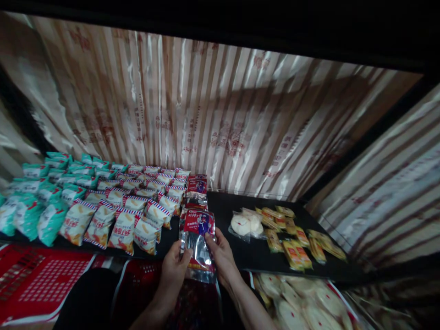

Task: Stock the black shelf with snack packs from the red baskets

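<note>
Both hands hold a red and silver snack packet point(197, 236) over the front edge of a black shelf point(227, 206). My left hand point(174, 268) pinches its lower left side, thumb on top. My right hand point(222, 256) grips its right side. More red and silver packets point(196, 188) lie in a row just behind it on the shelf.
Left of the red row lie several white packets with striped edges point(120, 220) and teal packets point(41, 201). To the right sit a clear bag of round white cakes point(244, 224) and small yellow packets point(295, 238). Striped foil lines the back wall point(206, 114). Below are red crates point(37, 279) and more round cakes point(302, 307).
</note>
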{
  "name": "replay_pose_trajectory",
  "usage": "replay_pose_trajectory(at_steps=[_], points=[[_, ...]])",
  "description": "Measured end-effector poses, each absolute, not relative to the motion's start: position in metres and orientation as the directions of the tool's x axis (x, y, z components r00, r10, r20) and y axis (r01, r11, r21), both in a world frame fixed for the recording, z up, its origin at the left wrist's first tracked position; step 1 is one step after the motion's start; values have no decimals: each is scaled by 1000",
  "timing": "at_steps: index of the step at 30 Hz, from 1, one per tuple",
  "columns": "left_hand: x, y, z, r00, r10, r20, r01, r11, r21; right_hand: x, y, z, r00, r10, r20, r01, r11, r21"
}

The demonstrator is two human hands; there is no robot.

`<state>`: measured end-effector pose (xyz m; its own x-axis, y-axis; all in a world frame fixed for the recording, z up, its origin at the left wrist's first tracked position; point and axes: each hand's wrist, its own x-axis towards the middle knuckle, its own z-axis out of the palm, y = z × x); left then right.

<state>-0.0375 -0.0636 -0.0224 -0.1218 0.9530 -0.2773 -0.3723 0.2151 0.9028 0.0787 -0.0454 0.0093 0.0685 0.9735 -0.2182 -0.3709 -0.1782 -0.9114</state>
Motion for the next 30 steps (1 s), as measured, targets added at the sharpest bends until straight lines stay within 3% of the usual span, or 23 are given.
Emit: replay_pose_trajectory(at_steps=[6,11,15,18,22,30], points=[[-38,-35,-36,-236,961,-146,-121,120,985,83,0,-3,162,985,-64,-184,-34,-982],[-35,-9,-41,-271,961,51,120,-18,993,84,37,-1,177,978,106,233,63,-970],[-34,11,-46,-279,950,139,318,-45,947,84,55,-6,95,960,264,668,135,-732],[-32,19,-53,-230,960,157,435,-43,899,80,61,-11,63,951,303,864,100,-493],[-25,20,-57,-198,969,147,509,-27,860,67,66,-10,11,943,334,939,105,-328],[-20,19,-56,-189,976,108,573,21,819,41,99,-3,-179,950,257,953,232,-194]])
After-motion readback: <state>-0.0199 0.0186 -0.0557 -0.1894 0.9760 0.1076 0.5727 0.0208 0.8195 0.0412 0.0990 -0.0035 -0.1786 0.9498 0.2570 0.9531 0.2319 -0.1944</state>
